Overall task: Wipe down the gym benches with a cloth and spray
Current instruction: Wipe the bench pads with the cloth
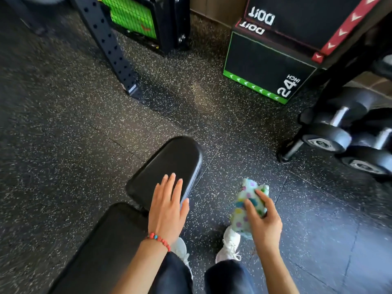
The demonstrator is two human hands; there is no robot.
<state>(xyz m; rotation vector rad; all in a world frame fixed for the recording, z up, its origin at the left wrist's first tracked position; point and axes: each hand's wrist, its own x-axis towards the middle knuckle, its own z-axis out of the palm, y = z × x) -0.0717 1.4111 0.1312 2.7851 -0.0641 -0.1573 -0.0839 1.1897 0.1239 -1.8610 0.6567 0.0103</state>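
The left hand [167, 209] lay flat, fingers apart, on the near right edge of the black bench surface [169, 160], while the right hand [264, 219] clutched the spotted cloth [248, 198] just right of it; better, I thought, to wipe in overlapping strokes.

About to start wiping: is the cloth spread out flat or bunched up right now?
Bunched up. The polka-dot cloth is crumpled into a wad in the right hand, held over the floor beside the bench, not touching the pad.
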